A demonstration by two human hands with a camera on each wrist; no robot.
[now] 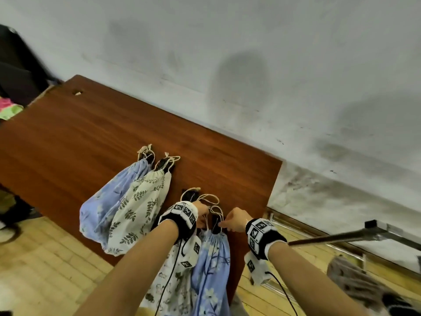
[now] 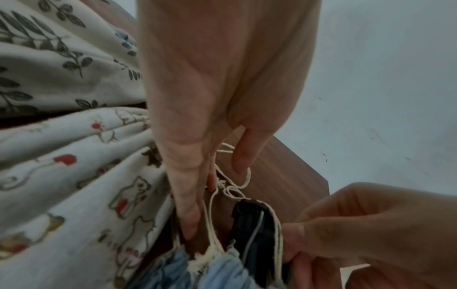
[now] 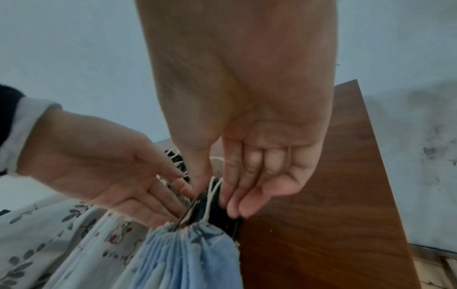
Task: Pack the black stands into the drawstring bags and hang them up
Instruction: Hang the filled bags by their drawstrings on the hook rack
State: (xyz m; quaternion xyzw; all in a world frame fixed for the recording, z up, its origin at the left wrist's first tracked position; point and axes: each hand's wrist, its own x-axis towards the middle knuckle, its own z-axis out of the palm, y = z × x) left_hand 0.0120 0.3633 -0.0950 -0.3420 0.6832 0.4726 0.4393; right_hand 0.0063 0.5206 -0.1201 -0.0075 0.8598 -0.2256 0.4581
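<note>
Pinching blue bag [image 1: 213,258] cord [image 3: 209,199], right hand [image 1: 235,220] fingers, left hand [image 1: 201,212] fingers straight, brown board [image 1: 91,133], stained wall [image 1: 296,65].

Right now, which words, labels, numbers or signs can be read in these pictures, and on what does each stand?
No text can be read with certainty.
Cat-print bag: a short row of dark printed letters, too blurred to read.
Left wrist band and right wrist band: black-and-white square code patterns, no words or numbers.
</note>
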